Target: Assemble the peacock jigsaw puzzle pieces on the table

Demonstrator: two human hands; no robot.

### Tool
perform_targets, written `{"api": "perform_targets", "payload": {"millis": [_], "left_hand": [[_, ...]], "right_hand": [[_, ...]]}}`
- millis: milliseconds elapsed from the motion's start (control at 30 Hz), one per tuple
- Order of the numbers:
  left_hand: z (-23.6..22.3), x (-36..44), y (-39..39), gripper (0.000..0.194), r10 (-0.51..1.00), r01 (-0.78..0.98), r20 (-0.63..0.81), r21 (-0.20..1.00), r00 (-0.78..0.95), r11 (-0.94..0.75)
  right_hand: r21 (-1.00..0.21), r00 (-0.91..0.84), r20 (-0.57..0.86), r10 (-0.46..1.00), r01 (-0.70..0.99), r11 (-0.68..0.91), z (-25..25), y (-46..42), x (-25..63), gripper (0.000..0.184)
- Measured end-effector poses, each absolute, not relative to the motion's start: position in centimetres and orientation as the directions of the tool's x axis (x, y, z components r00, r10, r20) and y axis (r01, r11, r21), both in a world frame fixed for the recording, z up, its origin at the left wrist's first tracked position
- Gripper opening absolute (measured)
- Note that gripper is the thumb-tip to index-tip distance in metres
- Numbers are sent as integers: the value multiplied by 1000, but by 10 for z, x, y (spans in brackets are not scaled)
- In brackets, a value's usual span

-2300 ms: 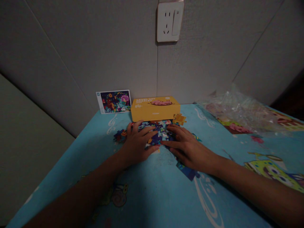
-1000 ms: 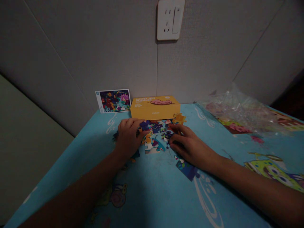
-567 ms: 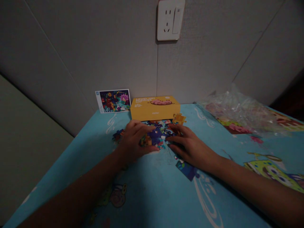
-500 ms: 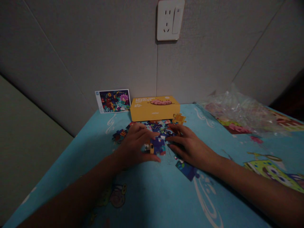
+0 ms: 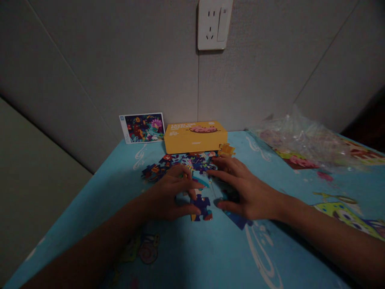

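My left hand (image 5: 168,192) is over the tablecloth with its index finger and thumb apart. Beside its thumb tip lies a dark blue puzzle piece (image 5: 202,206) with orange and red at its edges. A teal curved patch, perhaps another piece, shows just past the index finger. My right hand (image 5: 240,188) arches with fingers spread at the near right side of a heap of puzzle pieces (image 5: 195,160). Under its palm and thumb a larger blue puzzle section (image 5: 237,218) is partly hidden. I see nothing gripped in either hand.
Behind the heap stands a yellow puzzle box (image 5: 195,138) against the wall, with an orange piece (image 5: 226,150) by its right corner. A picture card (image 5: 143,128) leans at left. Clear plastic wrapping (image 5: 306,140) lies at right on the blue tablecloth (image 5: 186,257).
The dark blue piece has come nearer to me and now lies by the left thumb. A teal patch shows where it was. The right thumb has moved toward me and the hand spread wider.
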State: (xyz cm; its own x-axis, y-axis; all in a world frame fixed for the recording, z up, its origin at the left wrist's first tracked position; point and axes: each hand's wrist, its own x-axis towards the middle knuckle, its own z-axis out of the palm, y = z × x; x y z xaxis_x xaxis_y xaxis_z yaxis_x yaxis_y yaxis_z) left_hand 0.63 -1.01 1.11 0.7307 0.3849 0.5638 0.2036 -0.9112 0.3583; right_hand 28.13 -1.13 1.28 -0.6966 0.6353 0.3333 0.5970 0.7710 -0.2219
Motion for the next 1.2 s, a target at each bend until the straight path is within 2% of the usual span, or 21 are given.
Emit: {"api": "perform_targets", "payload": {"millis": [100, 200, 333, 433, 500, 600, 667, 933, 1067, 1200], "left_hand": [[12, 8, -12, 34, 391, 228, 565, 338, 727, -913], [10, 9, -7, 20, 471, 406, 586, 249, 660, -879], [2, 9, 7, 31, 652, 694, 514, 143, 557, -706], [-3, 10, 12, 38, 734, 795, 423, 51, 532, -605], [-5, 11, 12, 37, 751, 807, 367, 1, 549, -590], [-3, 12, 9, 38, 761, 810, 321, -33, 564, -586], [-1, 13, 8, 40, 767, 811, 302, -37, 566, -583], [6, 21, 7, 41, 782, 811, 265, -1, 564, -585], [10, 26, 14, 41, 845, 866, 248, 43, 474, -499], [14, 35, 30, 36, 879, 908, 255, 6, 403, -418]], "right_hand": [[-203, -726, 282, 627, 594, 779, 12, -10, 284, 71], [-207, -693, 292, 660, 628, 750, 9, -6, 284, 62], [-189, -670, 339, 660, 639, 746, 8, -2, 282, 51], [-180, -728, 386, 566, 543, 820, 13, -8, 277, 43], [-184, -790, 388, 476, 439, 879, 18, -16, 272, 38], [-223, -858, 303, 415, 359, 906, 24, -28, 265, 35], [-257, -868, 260, 423, 360, 897, 25, -32, 263, 34], [-300, -852, 269, 450, 370, 879, 23, -29, 265, 29], [-304, -852, 276, 444, 361, 882, 22, -28, 266, 28], [-312, -852, 299, 430, 339, 888, 20, -26, 266, 28]]}}
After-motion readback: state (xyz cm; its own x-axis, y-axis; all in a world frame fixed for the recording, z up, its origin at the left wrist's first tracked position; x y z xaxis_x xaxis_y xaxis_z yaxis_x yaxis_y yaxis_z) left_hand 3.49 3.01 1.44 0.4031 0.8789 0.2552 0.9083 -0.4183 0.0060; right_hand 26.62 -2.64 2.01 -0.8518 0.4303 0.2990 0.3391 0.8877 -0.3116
